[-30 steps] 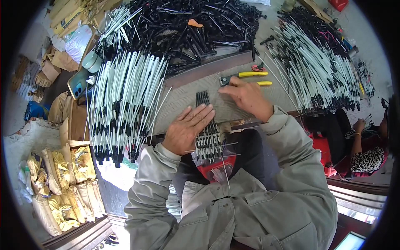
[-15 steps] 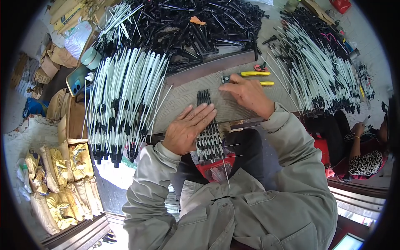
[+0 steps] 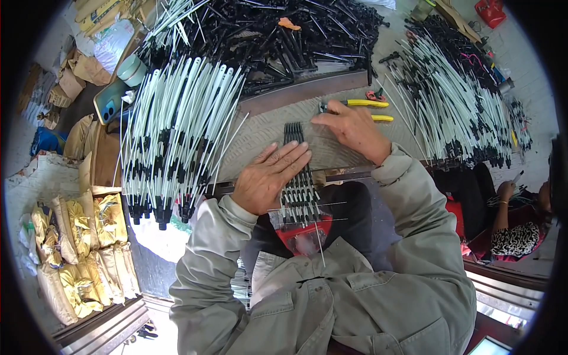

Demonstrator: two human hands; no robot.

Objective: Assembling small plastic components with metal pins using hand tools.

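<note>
My left hand (image 3: 264,177) lies flat, fingers stretched out, across a row of slim black rods (image 3: 299,190) set side by side at the table's near edge. Thin metal wires (image 3: 332,219) run crosswise through the row's near part, and one long thin rod hangs toward my lap. Just right of the row's far end, my right hand (image 3: 355,131) has its thumb and forefinger pinched together. Whatever sits between those fingertips is too small to make out. Yellow-handled pliers (image 3: 368,103) lie right behind the right hand, their jaws partly hidden by it.
A heap of black plastic parts (image 3: 331,35) lies at the back behind a brown bar (image 3: 307,92). Bundles of white rods with black ends stand at left (image 3: 177,124) and right (image 3: 455,94). Wrapped packs (image 3: 77,254) fill a box at lower left. Another person's arm (image 3: 503,207) shows at right.
The view has shifted slightly. My right hand's fingertips have come down a little closer to the row's far end; my left hand stays flat on the row.
</note>
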